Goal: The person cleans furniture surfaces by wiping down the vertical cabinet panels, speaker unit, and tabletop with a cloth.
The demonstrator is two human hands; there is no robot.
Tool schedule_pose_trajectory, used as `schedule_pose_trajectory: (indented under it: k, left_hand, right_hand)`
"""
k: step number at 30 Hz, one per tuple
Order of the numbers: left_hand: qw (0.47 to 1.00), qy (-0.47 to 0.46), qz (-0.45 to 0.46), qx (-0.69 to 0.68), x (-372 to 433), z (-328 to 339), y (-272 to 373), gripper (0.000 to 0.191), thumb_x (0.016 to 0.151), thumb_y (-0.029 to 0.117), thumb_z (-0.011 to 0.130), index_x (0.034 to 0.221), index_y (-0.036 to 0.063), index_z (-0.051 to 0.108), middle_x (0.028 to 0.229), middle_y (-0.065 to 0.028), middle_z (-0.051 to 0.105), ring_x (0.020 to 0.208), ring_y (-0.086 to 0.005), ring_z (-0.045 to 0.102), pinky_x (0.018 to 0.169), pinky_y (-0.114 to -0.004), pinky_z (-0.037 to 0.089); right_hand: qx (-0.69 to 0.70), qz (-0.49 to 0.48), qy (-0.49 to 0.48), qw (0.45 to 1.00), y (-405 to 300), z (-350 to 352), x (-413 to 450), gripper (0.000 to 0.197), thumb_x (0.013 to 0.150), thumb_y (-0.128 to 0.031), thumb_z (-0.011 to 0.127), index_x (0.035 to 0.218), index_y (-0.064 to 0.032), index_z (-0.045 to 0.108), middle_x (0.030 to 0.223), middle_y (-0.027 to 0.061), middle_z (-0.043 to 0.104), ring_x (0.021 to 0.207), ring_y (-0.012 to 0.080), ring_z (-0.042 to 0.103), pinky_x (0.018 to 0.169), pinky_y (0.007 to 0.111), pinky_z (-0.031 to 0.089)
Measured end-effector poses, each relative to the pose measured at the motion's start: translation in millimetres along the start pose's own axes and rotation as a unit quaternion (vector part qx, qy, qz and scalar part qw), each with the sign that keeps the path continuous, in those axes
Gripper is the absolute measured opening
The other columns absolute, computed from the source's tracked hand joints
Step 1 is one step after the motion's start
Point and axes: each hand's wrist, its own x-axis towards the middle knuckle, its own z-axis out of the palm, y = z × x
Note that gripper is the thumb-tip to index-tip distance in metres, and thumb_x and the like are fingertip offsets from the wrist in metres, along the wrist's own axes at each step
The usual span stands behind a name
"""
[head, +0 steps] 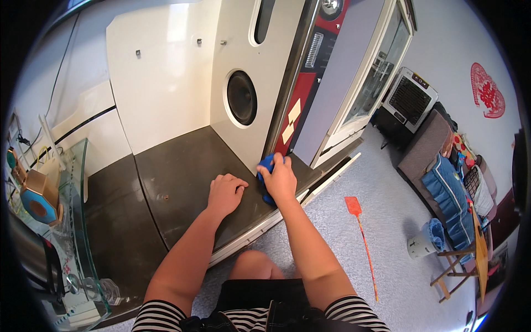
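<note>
My right hand (281, 178) grips a bunched blue cloth (267, 165) against the lower front corner of a white cabinet panel (234, 143). Part of the cloth hangs below my fingers onto the dark cabinet top (186, 166). To its left, my left hand (226, 191) rests on that dark surface, fingers loosely bent and holding nothing. Above the hands, the panel carries a round black speaker (242, 98). Beside the cloth rises a red and black front strip (296, 108) with pale diamond shapes.
A glass shelf (85, 232) at left holds a gold and blue box (41, 195) and a dark kettle (35, 257). On the floor at right lie a red fly swatter (353, 205) and a bin (423, 242). Beyond are a folding stool (460, 265), a sofa (427, 153) and an air cooler (408, 99).
</note>
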Motion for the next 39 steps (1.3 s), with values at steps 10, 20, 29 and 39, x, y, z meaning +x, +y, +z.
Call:
schedule_pose_trajectory:
  k: [10, 20, 29, 39]
  left_hand:
    - [1.000, -0.027, -0.012, -0.001, 0.8, -1.9, -3.8, 0.016, 0.094, 0.018, 0.067, 0.103, 0.0224, 0.079, 0.104, -0.0024, 0.067, 0.106, -0.0278, 0.057, 0.097, -0.042, 0.043]
    - [1.000, -0.021, -0.018, -0.008, 1.6, 0.6, 3.4, 0.016, 0.094, 0.017, 0.067, 0.102, 0.0228, 0.079, 0.102, -0.0029, 0.067, 0.103, -0.0280, 0.058, 0.095, -0.042, 0.043]
    - [1.000, -0.010, -0.015, 0.004, -0.5, -1.2, -2.0, 0.016, 0.093, 0.015, 0.068, 0.101, 0.0220, 0.080, 0.101, -0.0027, 0.067, 0.102, -0.0283, 0.058, 0.093, -0.043, 0.044]
    - [1.000, -0.015, 0.013, -0.020, -1.8, -3.8, -8.0, 0.014, 0.092, 0.018, 0.068, 0.099, 0.0205, 0.080, 0.103, -0.0030, 0.068, 0.106, -0.0289, 0.059, 0.096, -0.044, 0.045]
  right_hand:
    - [0.147, -0.221, 0.254, 0.930, -82.0, -141.6, 105.5, 0.041, 0.089, -0.032, 0.079, 0.104, -0.0030, 0.055, 0.104, 0.0204, 0.059, 0.095, 0.0430, 0.060, 0.086, 0.047, 0.050]
    - [0.093, -0.187, 0.359, 0.910, -145.5, -157.8, 157.1, 0.050, 0.092, -0.040, 0.070, 0.120, -0.0041, 0.049, 0.116, 0.0244, 0.059, 0.106, 0.0472, 0.061, 0.090, 0.053, 0.050]
    - [0.093, -0.078, 0.240, 0.963, -61.8, -33.2, 58.4, 0.048, 0.088, -0.034, 0.077, 0.109, -0.0041, 0.047, 0.105, 0.0186, 0.053, 0.099, 0.0434, 0.059, 0.079, 0.051, 0.051]
    - [-0.031, 0.052, -0.074, 0.995, 0.9, 4.6, 3.1, 0.053, 0.088, -0.039, 0.078, 0.115, -0.0062, 0.045, 0.120, 0.0217, 0.060, 0.105, 0.0441, 0.067, 0.085, 0.050, 0.055]
